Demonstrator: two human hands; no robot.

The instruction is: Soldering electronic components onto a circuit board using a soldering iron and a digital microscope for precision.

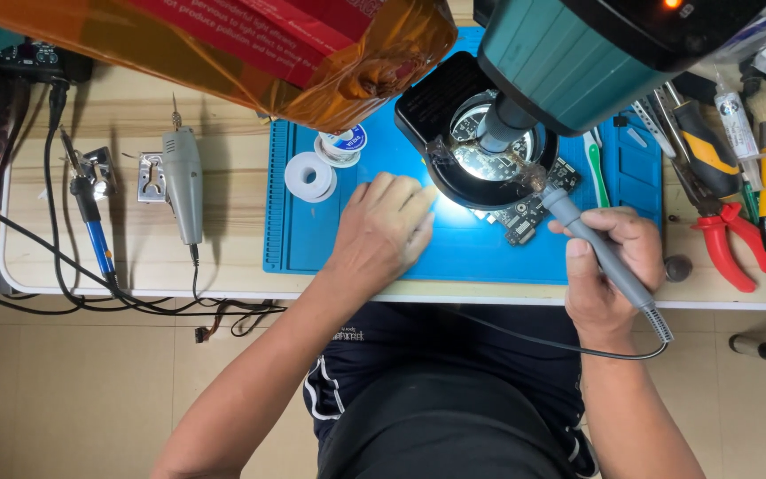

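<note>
The right hand (609,266) grips a grey soldering iron (591,244) pen-style for control, tip on the circuit board (534,208) just beyond its fingertips; the left hand (383,231) lies flat, empty, steadying the blue mat (312,239)

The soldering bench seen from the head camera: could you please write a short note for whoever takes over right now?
Right hand: grips the grey pen-shaped soldering iron, tip at the dark circuit board under the teal microscope head and its lit black ring light.
Left hand: lies flat on the blue rubber work mat, holding nothing, beside the board.
White solder spools sit on the mat's left part.
Done: the board is in place and lit.
Left: the joint's state is too small to judge.
</note>
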